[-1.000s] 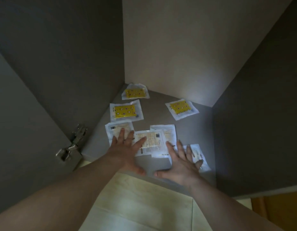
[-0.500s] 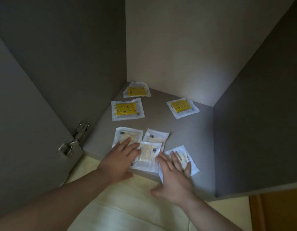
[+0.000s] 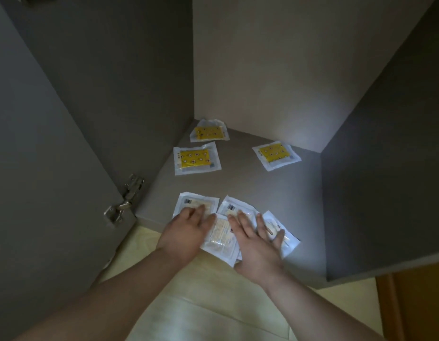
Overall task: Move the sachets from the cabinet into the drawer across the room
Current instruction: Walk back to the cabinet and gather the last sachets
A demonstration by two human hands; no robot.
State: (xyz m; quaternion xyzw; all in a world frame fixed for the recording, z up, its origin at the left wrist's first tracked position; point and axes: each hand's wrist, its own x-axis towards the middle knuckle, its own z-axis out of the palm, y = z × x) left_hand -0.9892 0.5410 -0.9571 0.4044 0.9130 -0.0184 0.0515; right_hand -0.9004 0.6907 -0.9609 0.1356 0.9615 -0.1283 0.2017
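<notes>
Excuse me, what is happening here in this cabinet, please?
A person reaches into an open cabinet with both bare hands. The left hand and the right hand lie flat, fingers straight, on four pale sachets that overlap near the front edge of the shelf. Nothing is lifted yet. Three yellow sachets lie untouched farther back, apart from one another. No drawer is in view.

Metal hinge, pale floor tiles, orange wooden panel.
</notes>
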